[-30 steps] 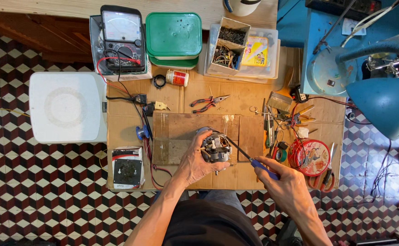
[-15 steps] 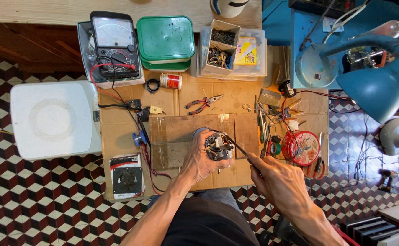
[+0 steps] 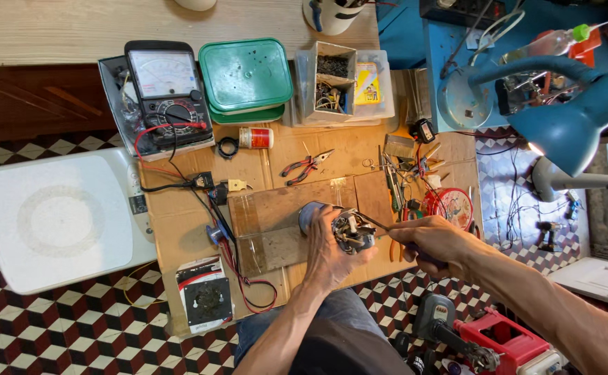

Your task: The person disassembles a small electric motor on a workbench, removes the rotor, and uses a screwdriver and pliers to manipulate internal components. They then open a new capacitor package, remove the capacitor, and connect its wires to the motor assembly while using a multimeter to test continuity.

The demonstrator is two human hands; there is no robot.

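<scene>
Your left hand [image 3: 328, 253] has its fingers wrapped tight around a small motor [image 3: 351, 230], holding it over the wooden board [image 3: 276, 222] at the middle of the tabletop [image 3: 179, 229]. Your right hand [image 3: 429, 243] has its fingers closed on a thin screwdriver [image 3: 375, 222], whose tip meets the motor's exposed end. Just beyond your knuckles lie red-handled pliers [image 3: 306, 167] and a round red tin [image 3: 450, 205]. Farther off sit an analog multimeter [image 3: 166, 90], green lidded boxes [image 3: 245, 76] and a blue desk lamp [image 3: 568, 125].
</scene>
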